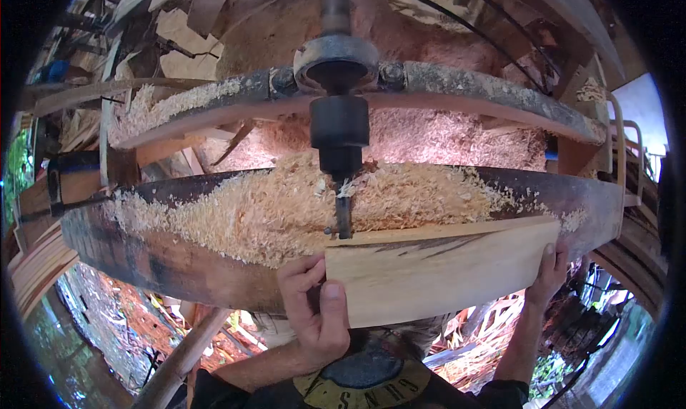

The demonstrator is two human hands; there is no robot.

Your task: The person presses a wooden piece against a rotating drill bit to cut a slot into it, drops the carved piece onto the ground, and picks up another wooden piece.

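A pale wooden board (436, 277) with a dark streak along its top stands tilted at the near edge of the worktable, held between both hands. My left hand (314, 305) grips its left end, thumb on the near face and fingers curled round the end. At the right end, my right hand (549, 275) holds the board with the thumb on its near face; the other fingers are mostly hidden behind it. Just above the board's upper left edge, a cutting bit (344, 216) points down from a black chuck (339, 127). Whether the bit touches the wood I cannot tell.
Wood shavings (264, 209) heap over the dark worktable (193, 270) behind the board. A shavings-covered beam (493, 91) crosses behind the chuck. Black cables (500, 30) hang at upper right. A wooden pole (179, 359) slants at lower left.
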